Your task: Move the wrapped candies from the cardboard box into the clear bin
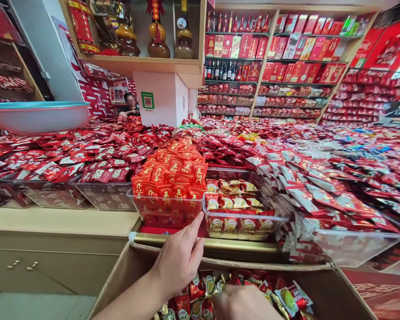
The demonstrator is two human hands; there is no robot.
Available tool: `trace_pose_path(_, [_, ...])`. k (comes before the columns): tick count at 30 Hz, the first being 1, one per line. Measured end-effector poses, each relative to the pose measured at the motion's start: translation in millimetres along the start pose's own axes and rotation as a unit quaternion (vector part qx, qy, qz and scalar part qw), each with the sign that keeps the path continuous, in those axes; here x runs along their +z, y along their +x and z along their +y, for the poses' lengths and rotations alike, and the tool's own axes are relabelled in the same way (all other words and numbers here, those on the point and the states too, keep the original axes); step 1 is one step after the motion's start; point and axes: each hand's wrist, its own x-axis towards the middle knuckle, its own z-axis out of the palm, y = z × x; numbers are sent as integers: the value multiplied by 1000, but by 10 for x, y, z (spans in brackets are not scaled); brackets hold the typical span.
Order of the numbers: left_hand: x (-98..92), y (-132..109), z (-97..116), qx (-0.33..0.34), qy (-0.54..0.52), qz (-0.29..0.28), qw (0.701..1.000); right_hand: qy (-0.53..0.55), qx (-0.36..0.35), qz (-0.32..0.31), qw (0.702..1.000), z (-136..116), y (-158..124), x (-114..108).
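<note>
My left hand (182, 255) reaches over the box with its fingers stretched out. Its fingertips are at the front left corner of a clear plastic bin (246, 214), beside the neighbouring bin. Rows of red and gold durian snack packets (231, 202) sit low inside the clear bin. Below, my right hand (245, 303) is down among loose packets (196, 306) of the same look in an open cardboard box (120, 284). Motion smears the right hand, and its fingers are hidden.
Left of the durian bin, another bin is heaped with orange-red packets (173, 178). White and red packets (316, 186) overflow the bins to the right. A blue-rimmed basin (36, 118) rests on packets at left. Behind stand a white pillar (163, 95), stocked shelves (270, 58) and a person (130, 104).
</note>
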Motion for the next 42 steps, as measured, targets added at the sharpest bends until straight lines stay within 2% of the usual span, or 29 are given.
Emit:
trace_pose_path(2, [33,12,-49,-15,2,-15,1000,-69,-13,20,997,51,252,-360])
trace_pose_path(3, [47,16,-68,-19,6,-22,1000,-100,8,14,995,87,361,-511])
trace_pose_path(6, [70,26,-95,-21,30,-37,999,-155,57,-4,986,202,567,-741])
trace_pose_path(12, [57,44,-79,-6,120,-60,991,-159,93,-77,980,313,534,-596])
trace_pose_path(18, [56,30,-67,0,139,-69,988,-161,130,-55,977,351,410,-566])
trace_pose_path(27, [54,18,-65,-6,138,-74,988,-122,122,-62,983,378,408,-571])
trace_pose_path(32, [51,20,-45,-4,140,-77,987,-134,145,-5,980,452,308,-594])
trace_pose_path(38, [48,28,-32,-12,153,-73,985,-88,149,-65,983,490,272,-564])
trace_pose_path(42, [50,31,-41,-8,151,-78,985,-67,166,-47,983,570,252,-654])
